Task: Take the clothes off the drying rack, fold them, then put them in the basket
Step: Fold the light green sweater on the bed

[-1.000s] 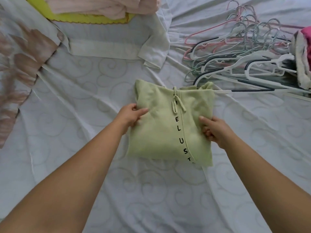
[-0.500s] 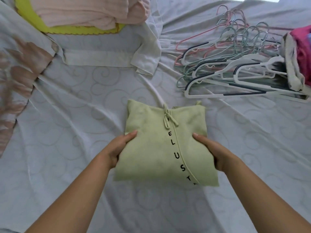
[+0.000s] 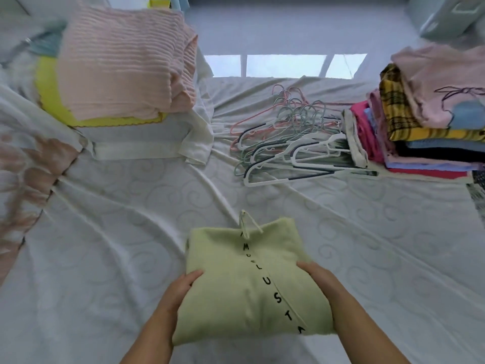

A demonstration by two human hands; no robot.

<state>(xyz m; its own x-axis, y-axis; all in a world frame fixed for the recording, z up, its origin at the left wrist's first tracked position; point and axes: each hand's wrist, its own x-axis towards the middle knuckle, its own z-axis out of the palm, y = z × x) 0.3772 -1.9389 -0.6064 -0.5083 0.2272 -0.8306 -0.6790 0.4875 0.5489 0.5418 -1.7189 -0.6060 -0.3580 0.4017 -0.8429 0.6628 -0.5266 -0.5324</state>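
Two hands: left hand (image 3: 183,287) and right hand (image 3: 319,278) clasped the folded green garment (image 3: 244,279) by its side edges, thumbs on top.
Garment: low at centre, over the white sheet (image 3: 118,232).
Open room: bare sheet beyond and left of the garment.
Edges: hangers (image 3: 286,145) beyond-right; clothes stack (image 3: 430,132) farther right; pink pile (image 3: 126,74) beyond-left.

1 green garment (image 3: 246,279), 2 hands (image 3: 181,287) (image 3: 319,278), 2 stacks (image 3: 126,67) (image 3: 420,122).

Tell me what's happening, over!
Left hand and right hand grip folded green drawstring garment by its sides. Hangers lie ahead, not touching.
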